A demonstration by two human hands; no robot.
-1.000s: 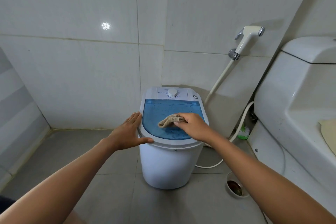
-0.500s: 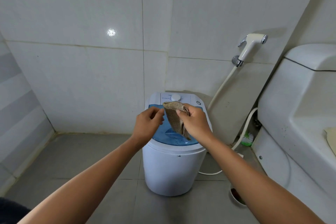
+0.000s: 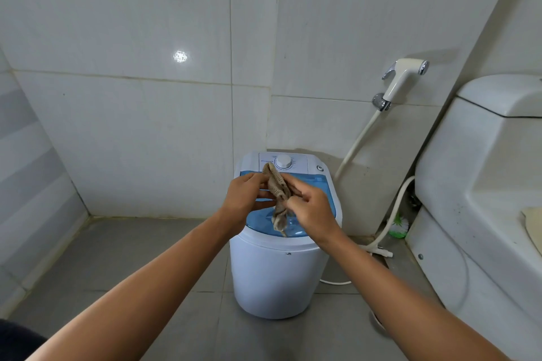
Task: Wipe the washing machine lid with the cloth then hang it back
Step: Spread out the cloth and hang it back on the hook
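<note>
A small white washing machine (image 3: pixel 275 275) stands on the floor against the tiled wall, with a blue translucent lid (image 3: pixel 322 189) and a white dial (image 3: pixel 283 160) behind it. Above the lid, a beige knitted cloth (image 3: pixel 277 187) hangs bunched between both hands, clear of the lid. My left hand (image 3: pixel 245 195) pinches its upper left part. My right hand (image 3: pixel 312 209) grips its middle from the right. The cloth's lower end dangles over the lid's front.
A white toilet (image 3: pixel 484 184) fills the right side. A bidet sprayer (image 3: pixel 403 76) hangs on the wall, its hose (image 3: pixel 356 143) running down beside the machine. A green brush (image 3: pixel 399 224) and a floor drain (image 3: pixel 377 321) lie at the right.
The cloth was pressed on the lid by my right hand a second ago; it has been lifted off. My left hand left the machine's rim and took hold of the cloth.
</note>
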